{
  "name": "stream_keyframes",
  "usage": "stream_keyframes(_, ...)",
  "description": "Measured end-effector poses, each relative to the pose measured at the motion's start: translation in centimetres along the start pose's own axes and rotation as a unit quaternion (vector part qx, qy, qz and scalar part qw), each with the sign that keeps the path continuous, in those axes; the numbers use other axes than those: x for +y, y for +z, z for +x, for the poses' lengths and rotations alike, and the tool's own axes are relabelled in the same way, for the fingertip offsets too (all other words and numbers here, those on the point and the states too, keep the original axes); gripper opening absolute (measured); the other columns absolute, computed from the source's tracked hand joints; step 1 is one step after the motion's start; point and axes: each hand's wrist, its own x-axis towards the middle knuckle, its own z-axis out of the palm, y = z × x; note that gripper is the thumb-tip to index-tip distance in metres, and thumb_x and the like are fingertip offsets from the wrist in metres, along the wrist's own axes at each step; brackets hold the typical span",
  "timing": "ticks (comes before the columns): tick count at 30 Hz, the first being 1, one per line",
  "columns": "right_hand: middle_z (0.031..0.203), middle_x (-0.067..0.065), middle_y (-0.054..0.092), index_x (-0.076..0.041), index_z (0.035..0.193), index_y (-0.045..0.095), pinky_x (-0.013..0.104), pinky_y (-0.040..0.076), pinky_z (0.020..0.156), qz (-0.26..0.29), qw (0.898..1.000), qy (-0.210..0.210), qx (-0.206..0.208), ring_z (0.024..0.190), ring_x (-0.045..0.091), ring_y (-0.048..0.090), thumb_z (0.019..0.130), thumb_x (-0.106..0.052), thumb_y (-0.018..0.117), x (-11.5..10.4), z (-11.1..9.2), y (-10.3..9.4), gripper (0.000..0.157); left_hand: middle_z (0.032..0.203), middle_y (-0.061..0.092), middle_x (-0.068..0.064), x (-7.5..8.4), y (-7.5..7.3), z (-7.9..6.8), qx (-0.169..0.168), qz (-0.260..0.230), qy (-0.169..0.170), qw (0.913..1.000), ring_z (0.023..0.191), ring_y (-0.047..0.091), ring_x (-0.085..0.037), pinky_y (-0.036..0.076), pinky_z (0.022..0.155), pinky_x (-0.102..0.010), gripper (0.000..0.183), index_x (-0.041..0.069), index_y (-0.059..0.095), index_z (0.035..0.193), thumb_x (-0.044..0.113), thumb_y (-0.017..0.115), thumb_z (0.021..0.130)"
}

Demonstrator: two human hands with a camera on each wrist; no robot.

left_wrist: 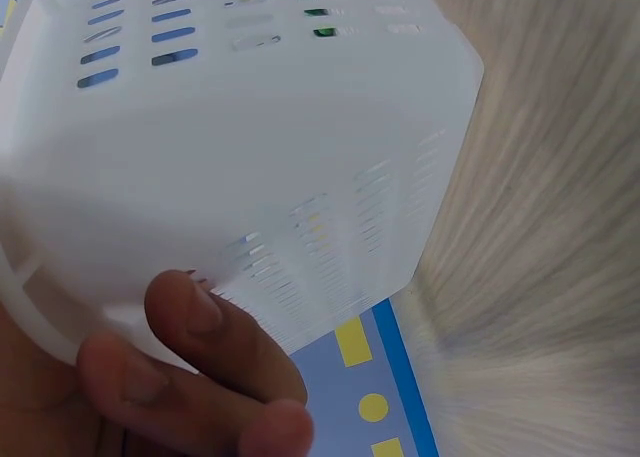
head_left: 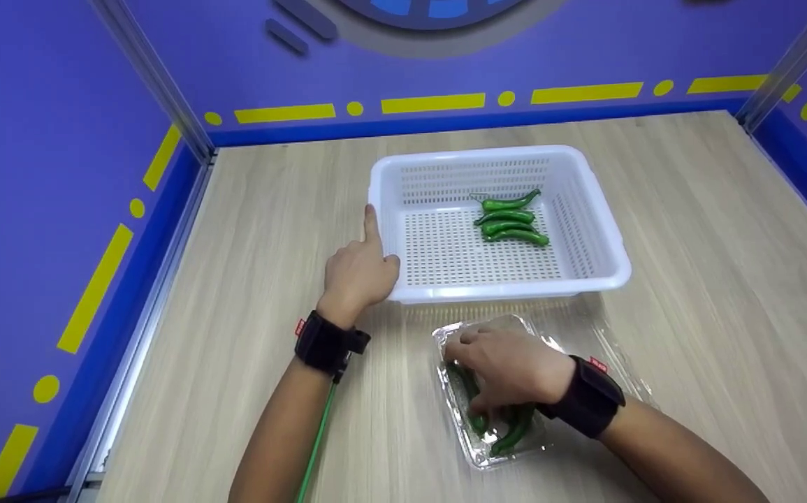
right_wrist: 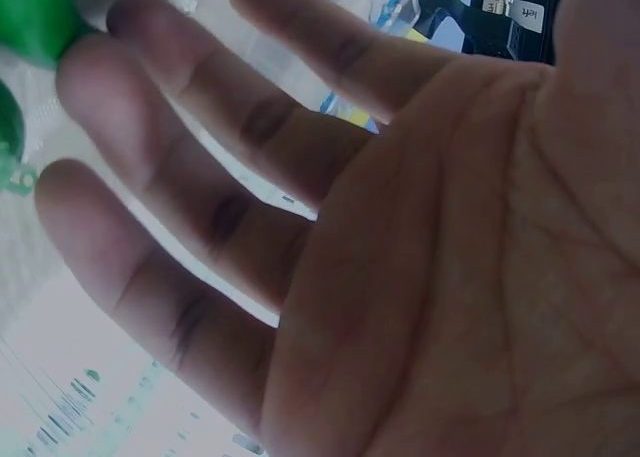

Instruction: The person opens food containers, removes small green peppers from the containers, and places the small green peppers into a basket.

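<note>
The left hand held the left edge of a white basket, and green peppers lay inside, toward the right. Nearer, the right hand was over a clear box with other peppers in it. Both sat on a table.

A pale wood-grain tabletop bears a white perforated basket, set toward the back; a clear plastic container (its shiny edges catching the light) rests just in front, nearer the camera.
</note>
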Motion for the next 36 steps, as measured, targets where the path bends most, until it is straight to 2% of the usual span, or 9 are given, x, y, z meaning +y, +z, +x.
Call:
stream_keyframes(5, 0.082, -0.006, 0.063, -0.021, 0.092, 0.066, 0.034, 0.044, 0.065, 0.002, 1.0, -0.022, 0.019, 0.074, 0.014, 0.06, 0.06, -0.031, 0.087, 0.28, -0.14, -0.13, 0.039, 0.069, 0.063, -0.01, 0.07, -0.06, -0.04, 0.002, -0.002, 0.004, 1.0, 0.056, 0.057, -0.024, 0.039, 0.048, -0.038, 0.088, 0.004, -0.001, 0.164, 0.029, 0.048, 0.096)
stream_keyframes(8, 0.073, -0.009, 0.058, -0.023, 0.082, 0.066, 0.032, 0.04, 0.062, -0.002, 0.999, -0.028, 0.02, 0.068, 0.011, 0.055, 0.062, -0.032, 0.084, 0.36, -0.11, -0.1, 0.028, 0.069, 0.063, -0.009, 0.08, -0.12, -0.05, 0.0, -0.001, 0.002, 1.0, 0.056, 0.057, -0.023, 0.039, 0.048, -0.037, 0.088, 0.004, -0.002, 0.164, 0.03, 0.047, 0.096)
stream_keyframes(11, 0.068, -0.009, 0.059, -0.022, 0.075, 0.063, 0.033, 0.042, 0.062, -0.009, 1.0, -0.018, 0.018, 0.065, 0.012, 0.058, 0.068, -0.031, 0.082, 0.41, -0.08, -0.06, 0.022, 0.068, 0.061, -0.008, 0.07, -0.13, -0.08, -0.003, -0.002, 0.002, 1.0, 0.055, 0.056, -0.022, 0.038, 0.048, -0.037, 0.088, 0.004, -0.002, 0.164, 0.031, 0.046, 0.095)
stream_keyframes(14, 0.072, -0.008, 0.065, -0.022, 0.076, 0.065, 0.035, 0.048, 0.065, 0.001, 1.0, 0.001, 0.005, 0.069, 0.015, 0.064, 0.07, -0.021, 0.078, 0.49, -0.18, -0.14, 0.014, 0.068, 0.061, -0.008, 0.07, -0.12, -0.12, -0.002, -0.004, 0.002, 1.0, 0.055, 0.056, -0.022, 0.038, 0.047, -0.037, 0.088, 0.004, -0.002, 0.164, 0.03, 0.047, 0.096)
stream_keyframes(17, 0.077, -0.007, 0.068, -0.022, 0.077, 0.066, 0.036, 0.051, 0.069, 0.024, 0.999, 0.017, -0.011, 0.074, 0.016, 0.066, 0.066, -0.006, 0.071, 0.65, -0.27, -0.29, 0.02, 0.069, 0.062, -0.008, 0.08, -0.14, -0.11, -0.001, -0.004, 0.0, 1.0, 0.056, 0.057, -0.023, 0.039, 0.048, -0.037, 0.088, 0.005, -0.002, 0.164, 0.03, 0.048, 0.096)
stream_keyframes(20, 0.078, -0.006, 0.068, -0.021, 0.077, 0.065, 0.038, 0.052, 0.07, 0.036, 0.999, 0.026, -0.02, 0.075, 0.017, 0.066, 0.062, 0.0, 0.067, 0.76, -0.28, -0.33, 0.026, 0.07, 0.062, -0.009, 0.08, -0.14, -0.05, -0.003, -0.002, -0.001, 1.0, 0.058, 0.059, -0.024, 0.04, 0.049, -0.038, 0.088, 0.005, -0.002, 0.164, 0.031, 0.048, 0.096)
stream_keyframes(31, 0.074, -0.006, 0.064, -0.021, 0.072, 0.066, 0.039, 0.053, 0.068, 0.024, 0.999, 0.038, -0.014, 0.07, 0.016, 0.063, 0.067, 0.001, 0.073, 0.73, -0.4, -0.16, 0.024, 0.069, 0.062, -0.009, 0.02, -0.02, -0.05, 0.002, -0.004, 0.001, 1.0, 0.057, 0.058, -0.024, 0.039, 0.047, -0.038, 0.089, 0.004, -0.002, 0.164, 0.029, 0.049, 0.095)
stream_keyframes(36, 0.072, -0.009, 0.062, -0.024, 0.07, 0.067, 0.035, 0.051, 0.066, 0.031, 0.999, 0.031, -0.014, 0.069, 0.013, 0.061, 0.066, 0.004, 0.072, 0.61, -0.3, -0.04, 0.029, 0.066, 0.061, -0.008, 0.04, 0.06, -0.04, 0.003, 0.0, 0.004, 1.0, 0.055, 0.057, -0.023, 0.038, 0.046, -0.037, 0.088, 0.004, -0.002, 0.164, 0.028, 0.048, 0.095)
